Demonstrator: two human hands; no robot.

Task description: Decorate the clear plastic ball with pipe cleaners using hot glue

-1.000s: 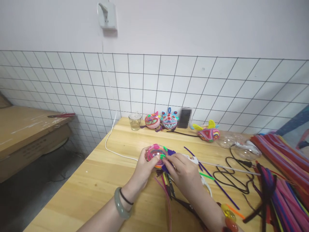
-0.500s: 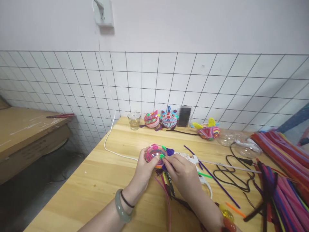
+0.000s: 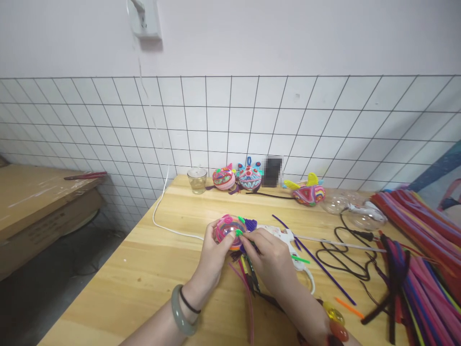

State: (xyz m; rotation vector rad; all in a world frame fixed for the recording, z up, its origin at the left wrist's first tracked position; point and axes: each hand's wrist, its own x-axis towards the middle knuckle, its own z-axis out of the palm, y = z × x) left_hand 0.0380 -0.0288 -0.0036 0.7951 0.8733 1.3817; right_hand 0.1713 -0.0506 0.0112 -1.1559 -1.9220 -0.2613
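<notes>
My left hand (image 3: 212,252) is closed around the left side of a clear plastic ball (image 3: 227,231) wrapped in coloured pipe cleaners, pink, orange and green, with a purple fringe at its right. The left thumb lies across its front. Beside it, my right hand (image 3: 269,254) pinches with thumb and forefinger at a small green pipe-cleaner coil (image 3: 238,232) on the front of the ball. The fingertips partly cover the coil. Below the hands lie scissors or pens (image 3: 251,275), partly hidden, and a pink pipe cleaner (image 3: 249,302).
Finished pipe-cleaner balls (image 3: 249,178) and a glass cup (image 3: 197,180) stand along the wall. A white power strip (image 3: 284,234), a black cord (image 3: 342,259) and a purple pipe cleaner (image 3: 326,271) lie to the right. Bundles of pipe cleaners (image 3: 421,288) fill the right side, near clear plastic shells (image 3: 367,216).
The view has turned slightly to the right, so everything sits a little further left. Both hands keep nearly the same hold on the ball and the green coil.
</notes>
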